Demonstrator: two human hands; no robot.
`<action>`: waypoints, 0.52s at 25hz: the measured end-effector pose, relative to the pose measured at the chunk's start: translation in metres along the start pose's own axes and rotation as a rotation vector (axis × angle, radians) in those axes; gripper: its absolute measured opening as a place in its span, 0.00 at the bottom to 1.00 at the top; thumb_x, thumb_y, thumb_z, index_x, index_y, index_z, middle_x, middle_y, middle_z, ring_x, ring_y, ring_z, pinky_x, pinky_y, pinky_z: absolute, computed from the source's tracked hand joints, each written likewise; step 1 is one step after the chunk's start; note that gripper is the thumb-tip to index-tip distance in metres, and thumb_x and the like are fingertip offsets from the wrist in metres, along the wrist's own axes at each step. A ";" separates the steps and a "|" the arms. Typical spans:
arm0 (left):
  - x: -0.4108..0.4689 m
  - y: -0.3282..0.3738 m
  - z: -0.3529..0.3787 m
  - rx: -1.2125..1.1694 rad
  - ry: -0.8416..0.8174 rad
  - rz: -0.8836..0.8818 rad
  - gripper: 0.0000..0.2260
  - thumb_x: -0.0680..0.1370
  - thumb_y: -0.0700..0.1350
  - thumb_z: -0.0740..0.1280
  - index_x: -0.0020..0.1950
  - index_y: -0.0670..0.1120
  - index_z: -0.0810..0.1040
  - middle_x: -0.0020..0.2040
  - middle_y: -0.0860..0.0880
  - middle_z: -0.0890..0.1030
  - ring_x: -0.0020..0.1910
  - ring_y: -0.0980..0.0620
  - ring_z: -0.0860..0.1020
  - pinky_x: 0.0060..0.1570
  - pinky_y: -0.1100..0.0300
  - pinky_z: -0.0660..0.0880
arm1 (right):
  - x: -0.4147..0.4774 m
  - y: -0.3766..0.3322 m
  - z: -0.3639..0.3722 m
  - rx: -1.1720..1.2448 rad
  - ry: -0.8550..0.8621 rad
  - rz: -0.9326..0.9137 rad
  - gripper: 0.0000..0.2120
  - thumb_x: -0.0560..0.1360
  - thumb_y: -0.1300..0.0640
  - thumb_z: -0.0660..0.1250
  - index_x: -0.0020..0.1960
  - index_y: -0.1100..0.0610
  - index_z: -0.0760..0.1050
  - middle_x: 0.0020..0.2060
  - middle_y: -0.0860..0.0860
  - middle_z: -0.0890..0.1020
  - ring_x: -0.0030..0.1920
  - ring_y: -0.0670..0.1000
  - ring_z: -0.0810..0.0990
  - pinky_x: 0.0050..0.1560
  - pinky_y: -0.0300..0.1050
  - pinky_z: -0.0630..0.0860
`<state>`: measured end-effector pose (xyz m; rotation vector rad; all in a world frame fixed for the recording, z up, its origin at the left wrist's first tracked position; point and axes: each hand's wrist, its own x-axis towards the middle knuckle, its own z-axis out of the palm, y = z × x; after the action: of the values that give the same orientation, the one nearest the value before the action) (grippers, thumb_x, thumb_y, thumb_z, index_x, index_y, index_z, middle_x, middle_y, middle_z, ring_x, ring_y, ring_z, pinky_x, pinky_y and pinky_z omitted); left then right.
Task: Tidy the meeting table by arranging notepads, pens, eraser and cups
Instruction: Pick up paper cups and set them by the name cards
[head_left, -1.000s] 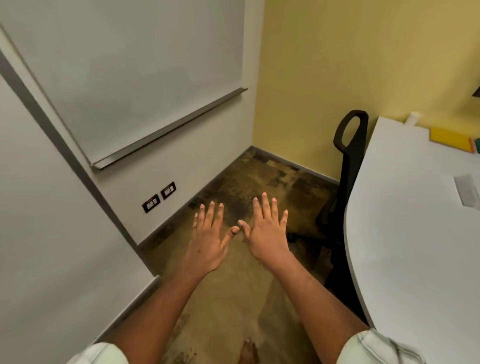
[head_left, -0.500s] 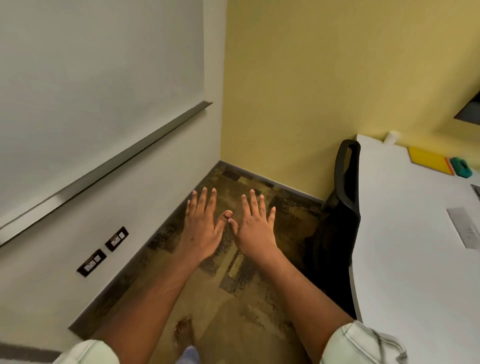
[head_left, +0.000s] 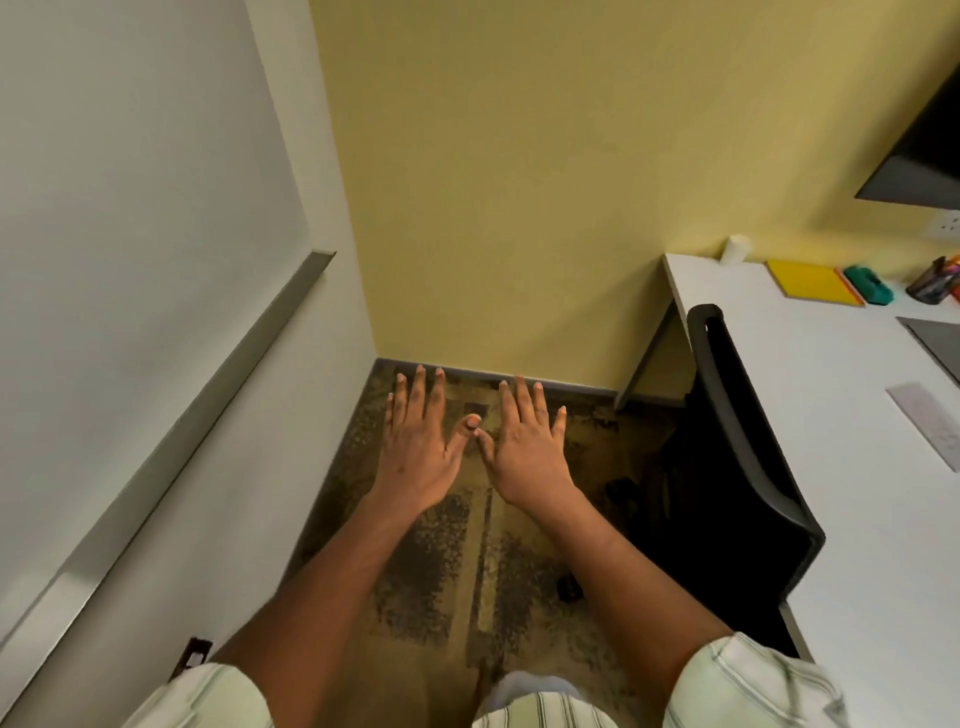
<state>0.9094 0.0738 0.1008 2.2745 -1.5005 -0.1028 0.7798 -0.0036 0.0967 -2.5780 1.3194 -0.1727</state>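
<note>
My left hand (head_left: 418, 447) and my right hand (head_left: 530, 449) are stretched out flat, palms down, over the carpet, thumbs almost touching; both hold nothing. To the right stands the white meeting table (head_left: 810, 395). At its far end lie a yellow notepad (head_left: 810, 283), a green eraser (head_left: 868, 283), a white cup (head_left: 735, 249) by the wall and a dark holder of pens (head_left: 935, 280). A grey flat sheet (head_left: 930, 423) lies nearer on the table. Both hands are well left of the table.
A black office chair (head_left: 737, 457) is pushed against the table's left edge. A whiteboard with a metal tray (head_left: 208, 410) covers the left wall, the yellow wall (head_left: 519, 182) is ahead. A dark screen (head_left: 919, 161) hangs at upper right. Patterned carpet (head_left: 457, 571) lies below.
The view has swung right and forward: the table's far end, pen holder and screen came into sight. My hands stay flat and side by side, slightly wider apart.
</note>
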 end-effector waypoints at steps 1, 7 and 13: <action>0.022 -0.004 0.005 0.013 -0.014 0.013 0.40 0.71 0.70 0.34 0.78 0.48 0.41 0.79 0.45 0.43 0.77 0.46 0.39 0.76 0.47 0.44 | 0.021 0.003 0.001 0.012 0.004 0.020 0.36 0.78 0.35 0.42 0.78 0.54 0.40 0.78 0.50 0.39 0.76 0.54 0.34 0.72 0.62 0.35; 0.162 -0.014 0.033 0.023 -0.092 0.052 0.43 0.69 0.69 0.32 0.77 0.45 0.41 0.79 0.47 0.44 0.77 0.47 0.39 0.76 0.48 0.44 | 0.165 0.029 0.006 0.074 0.010 0.099 0.37 0.78 0.33 0.41 0.78 0.55 0.42 0.78 0.52 0.40 0.77 0.56 0.37 0.73 0.64 0.37; 0.304 0.004 0.063 -0.077 -0.073 0.075 0.42 0.71 0.68 0.35 0.78 0.44 0.45 0.79 0.47 0.48 0.77 0.48 0.42 0.75 0.52 0.41 | 0.288 0.070 -0.016 0.081 0.011 0.164 0.33 0.80 0.38 0.44 0.78 0.55 0.41 0.78 0.52 0.39 0.77 0.57 0.37 0.72 0.64 0.38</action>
<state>1.0151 -0.2179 0.0936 2.1727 -1.5889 -0.2199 0.8901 -0.2789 0.0926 -2.3932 1.4881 -0.2065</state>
